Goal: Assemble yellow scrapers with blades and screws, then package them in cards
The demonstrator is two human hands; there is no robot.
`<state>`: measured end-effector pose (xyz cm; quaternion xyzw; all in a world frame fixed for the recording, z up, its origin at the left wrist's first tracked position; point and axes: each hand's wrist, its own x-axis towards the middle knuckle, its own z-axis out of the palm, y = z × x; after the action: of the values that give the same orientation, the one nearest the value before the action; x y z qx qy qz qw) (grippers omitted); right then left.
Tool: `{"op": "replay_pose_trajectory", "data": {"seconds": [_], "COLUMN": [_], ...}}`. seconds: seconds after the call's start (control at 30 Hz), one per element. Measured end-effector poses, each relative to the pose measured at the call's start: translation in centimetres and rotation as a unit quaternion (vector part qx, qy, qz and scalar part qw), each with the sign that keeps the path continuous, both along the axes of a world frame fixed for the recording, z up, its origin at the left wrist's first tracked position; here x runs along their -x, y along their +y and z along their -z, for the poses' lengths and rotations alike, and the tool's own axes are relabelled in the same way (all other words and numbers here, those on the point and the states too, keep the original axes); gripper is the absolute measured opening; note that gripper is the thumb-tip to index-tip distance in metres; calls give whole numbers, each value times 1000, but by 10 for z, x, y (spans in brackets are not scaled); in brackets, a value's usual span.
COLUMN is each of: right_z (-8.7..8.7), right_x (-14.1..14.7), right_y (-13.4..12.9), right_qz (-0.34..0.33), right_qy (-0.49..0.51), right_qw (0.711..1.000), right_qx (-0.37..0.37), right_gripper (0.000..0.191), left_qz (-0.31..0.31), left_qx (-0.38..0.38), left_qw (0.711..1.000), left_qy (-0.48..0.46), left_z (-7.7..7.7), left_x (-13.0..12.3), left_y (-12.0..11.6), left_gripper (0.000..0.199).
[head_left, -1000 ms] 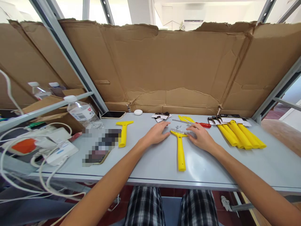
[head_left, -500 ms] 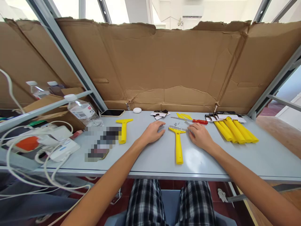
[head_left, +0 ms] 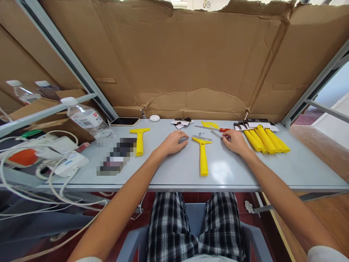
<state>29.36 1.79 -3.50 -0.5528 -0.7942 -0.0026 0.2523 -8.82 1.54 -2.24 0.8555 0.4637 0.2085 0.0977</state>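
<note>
Between my hands lies a yellow scraper (head_left: 203,160) with a metal blade head, its handle pointing toward me. My right hand (head_left: 235,141) pinches one end of a thin metal blade (head_left: 216,134), just right of the scraper's head. My left hand (head_left: 173,142) rests on the table left of the scraper, fingers loosely curved with nothing visible in them. Several tiny dark pieces, perhaps screws (head_left: 201,134), lie beyond the scraper head. Behind my right hand are a red-handled screwdriver (head_left: 224,130) and flat yellow pieces (head_left: 209,124).
Another yellow scraper body (head_left: 139,142) lies at left, beside a blurred-out item (head_left: 117,158). Several carded yellow scrapers (head_left: 265,140) are at right. Black-and-white cards (head_left: 181,122), a white case (head_left: 154,118) and a phone (head_left: 125,121) line the back. Bottles (head_left: 88,120) and cables (head_left: 51,174) crowd the left.
The view has tilted downward. My right hand has drawn slightly away from the scraper head, and more of the metal blade at its fingertips shows. My left hand stays about where it was.
</note>
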Motion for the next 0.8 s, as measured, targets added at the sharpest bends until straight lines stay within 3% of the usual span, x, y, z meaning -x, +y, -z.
{"op": "replay_pose_trajectory", "data": {"seconds": [0.13,0.33,0.5,0.6,0.7,0.8], "right_z": [3,6,-7,-28,-49,-58], "right_x": [5,10,18,25,31,35], "right_y": [-1,-9,-9,14,53,91], "right_qz": [-6,6,15,34,72,101], "right_qy": [-32,-62,-83,-75,-76,-78], "right_qw": [999,998,996,997,992,984], "right_qx": [1,-14,-42,-5,68,126], "right_gripper": [25,31,38,41,39,38], "left_qz": [2,-43,-64,-63,-61,-63], "left_qx": [6,-19,-24,-22,-18,-16], "left_qw": [1000,999,998,998,998,998], "left_qy": [6,11,15,14,10,12], "left_z": [5,22,26,25,24,23], "left_x": [0,-11,-17,-18,-18,-18], "left_y": [2,-5,-9,-8,-7,-8], "left_gripper": [40,47,47,48,47,47]}}
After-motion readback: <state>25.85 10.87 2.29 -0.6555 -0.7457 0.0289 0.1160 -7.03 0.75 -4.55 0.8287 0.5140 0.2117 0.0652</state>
